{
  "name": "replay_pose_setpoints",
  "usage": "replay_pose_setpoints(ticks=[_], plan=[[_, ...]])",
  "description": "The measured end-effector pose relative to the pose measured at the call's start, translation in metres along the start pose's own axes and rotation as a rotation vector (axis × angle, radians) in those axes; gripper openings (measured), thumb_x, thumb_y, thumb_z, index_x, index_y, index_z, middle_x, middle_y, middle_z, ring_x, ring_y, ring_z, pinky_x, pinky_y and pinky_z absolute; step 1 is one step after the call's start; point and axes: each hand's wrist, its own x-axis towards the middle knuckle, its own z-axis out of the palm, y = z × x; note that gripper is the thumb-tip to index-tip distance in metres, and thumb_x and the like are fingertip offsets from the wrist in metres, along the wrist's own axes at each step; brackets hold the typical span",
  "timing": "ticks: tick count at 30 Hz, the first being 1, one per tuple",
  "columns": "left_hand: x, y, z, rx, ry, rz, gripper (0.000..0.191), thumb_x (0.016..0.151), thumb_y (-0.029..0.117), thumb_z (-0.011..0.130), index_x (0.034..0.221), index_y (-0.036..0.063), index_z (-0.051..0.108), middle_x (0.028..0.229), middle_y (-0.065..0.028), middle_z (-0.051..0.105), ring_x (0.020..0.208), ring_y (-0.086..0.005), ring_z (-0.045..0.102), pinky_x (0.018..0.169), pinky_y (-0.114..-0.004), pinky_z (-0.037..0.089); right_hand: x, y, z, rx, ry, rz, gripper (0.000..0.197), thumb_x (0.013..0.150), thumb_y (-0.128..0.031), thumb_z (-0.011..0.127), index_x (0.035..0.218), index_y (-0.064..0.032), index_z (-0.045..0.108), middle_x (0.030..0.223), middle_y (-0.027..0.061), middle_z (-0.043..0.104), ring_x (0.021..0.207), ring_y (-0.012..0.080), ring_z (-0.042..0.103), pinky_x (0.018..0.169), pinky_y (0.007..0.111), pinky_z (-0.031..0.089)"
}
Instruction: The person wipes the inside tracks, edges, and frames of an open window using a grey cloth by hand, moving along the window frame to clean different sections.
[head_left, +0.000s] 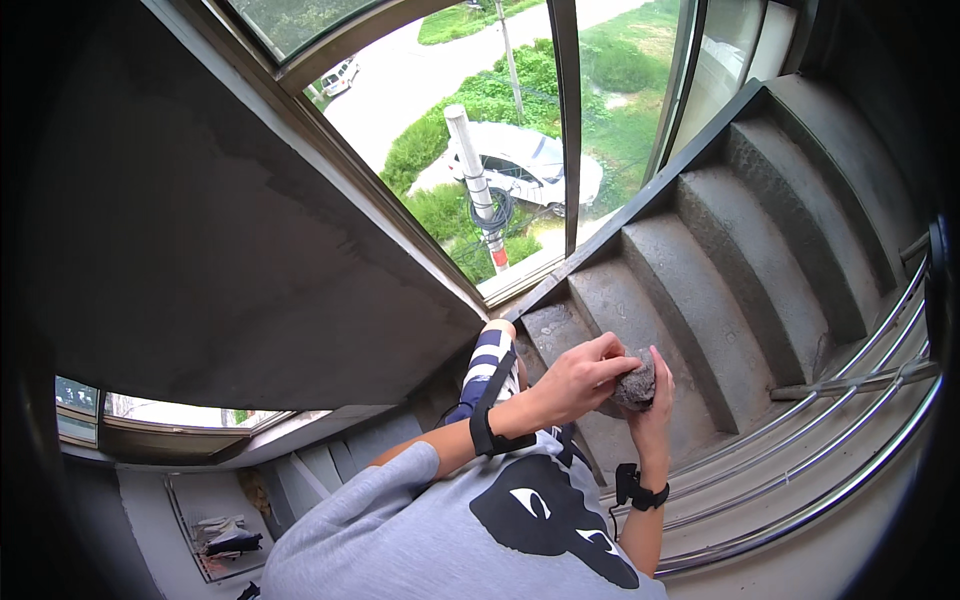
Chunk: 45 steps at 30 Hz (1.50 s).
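Note:
Both of my hands meet in front of me on a grey, rough-textured wad (636, 384), about fist-sized; I cannot tell its material. My left hand (589, 379) comes in from the left, its thumb and fingertips pressed on the wad's upper side. Behind and to the right, my right hand (654, 412) supports it with raised fingers. Part of the wad is hidden by the fingers. A black strap (487, 435) is around my left wrist, and another black band (641, 491) with a small box is around my right.
Concrete stairs (675, 277) lie beyond my hands. A metal tube railing (787, 517) runs along the right. Windows (574, 135) stand ahead, with a parked white car (517, 161) outside. My knee (491, 352) is near the window corner; clothes or cloths (229, 538) lie at lower left.

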Motion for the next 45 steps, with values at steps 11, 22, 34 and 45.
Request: replay_pose_setpoints(ticks=[11,22,34,45], plan=[[0.064,-0.042,-0.014,-0.059,-0.258,-0.256,0.037,0.092,0.012,0.061,0.129,0.0097,0.054,0.112,-0.0143,0.052,0.098,-0.0307,0.061,0.080,-0.038,0.050,0.034,0.052,0.000,0.138,0.183,0.266,0.044,0.073,0.004,0.069,0.116,0.0026,0.060,0.104,0.0173,0.064,0.095,0.0351,0.063,0.087,0.038,0.048],[0.215,-0.091,-0.226,0.423,0.657,-0.161,0.007,0.085,0.005,0.065,0.091,0.0012,0.062,0.102,-0.0132,0.057,0.102,-0.0312,0.056,0.091,-0.041,0.044,0.190,0.050,-0.046,0.089,0.434,0.474,0.062,0.081,0.000,0.075,0.135,0.0097,0.047,0.129,0.0208,0.058,0.119,0.0265,0.056,0.105,0.037,0.040],[0.236,-0.075,-0.364,1.290,0.780,-0.504,0.060,0.086,0.028,0.066,0.140,0.0135,0.046,0.142,-0.0121,0.037,0.140,-0.0329,0.028,0.112,-0.055,0.018,0.423,-0.048,-0.118,0.285,0.713,0.197,0.054,0.088,-0.014,0.072,0.132,0.0096,0.051,0.134,0.0165,0.057,0.118,0.0220,0.054,0.105,0.035,0.038],[0.242,-0.098,-0.366,1.383,1.054,-0.327,0.040,0.093,0.032,0.067,0.130,0.0179,0.058,0.133,-0.0025,0.048,0.132,-0.0261,0.042,0.110,-0.050,0.023,0.590,-0.072,-0.147,0.371,0.508,-0.009,0.049,0.085,-0.004,0.074,0.128,0.0046,0.051,0.125,0.0109,0.059,0.115,0.0199,0.054,0.105,0.034,0.038]])
